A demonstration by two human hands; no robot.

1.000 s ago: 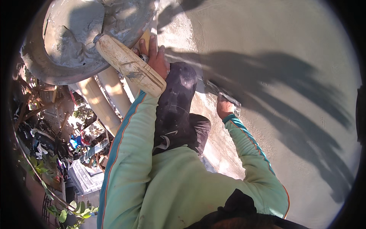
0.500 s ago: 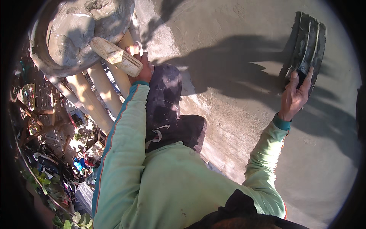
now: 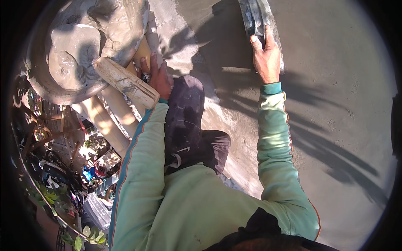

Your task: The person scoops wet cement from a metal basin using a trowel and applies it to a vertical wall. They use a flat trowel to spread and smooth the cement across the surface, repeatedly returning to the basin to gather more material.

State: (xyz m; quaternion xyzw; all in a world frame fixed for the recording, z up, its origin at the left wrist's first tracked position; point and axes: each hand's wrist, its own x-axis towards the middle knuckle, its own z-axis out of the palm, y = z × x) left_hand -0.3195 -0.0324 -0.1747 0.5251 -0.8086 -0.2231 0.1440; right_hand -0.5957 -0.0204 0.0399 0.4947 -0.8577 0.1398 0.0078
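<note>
My right hand [image 3: 267, 58] is closed around the grip of a long, grey, mortar-smeared plastering float [image 3: 281, 62], which lies against the wet plaster surface [image 3: 335, 62]. The float's far end is cut off by the top of the view. My left hand [image 3: 158, 79], with a ring on one finger, rests on bamboo poles [image 3: 153, 37], fingers stretched out and apart. Beside it, a thick pale wooden handle [image 3: 125, 83] juts over the rim of a round basin [image 3: 35, 81]. Wet grey mortar [image 3: 113, 21] fills that basin. The handle's other end sits in the mortar.
More bamboo poles [image 3: 104, 117] run below the basin. Lower down on the left lie cluttered debris [image 3: 63, 167] and green leaves [image 3: 90, 236]. My bent knee [image 3: 184, 96] is between my arms, beside a pale, rough strip [image 3: 234, 146] bordering the plaster. Shadows fall across the plaster.
My right hand has swept the float left and up across the plaster. My left hand stays by the bamboo, its fingers now more visible. The basin appears slightly lower in view.
</note>
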